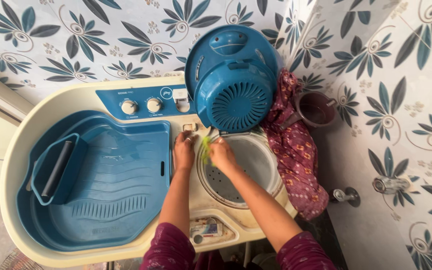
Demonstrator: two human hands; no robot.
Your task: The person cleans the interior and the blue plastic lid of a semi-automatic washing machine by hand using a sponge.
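I look down on a cream twin-tub washing machine point(21, 150). My left hand point(183, 151) rests flat on the rim beside the round spinner tub point(248, 175), near a small latch. My right hand point(222, 154) is closed around a green scrub pad point(205, 150) pressed against the tub's upper left rim. The spinner's blue lid point(233, 80) stands raised behind both hands. The tub's perforated drum is partly hidden by my right forearm.
A blue wash-tub lid point(106, 185) with a dark handle covers the left side. Two knobs point(141, 106) sit on the blue control panel. A maroon patterned cloth point(296, 150) hangs over the right edge, next to a dark mug point(318, 109). Taps point(346, 195) stick out of the tiled wall.
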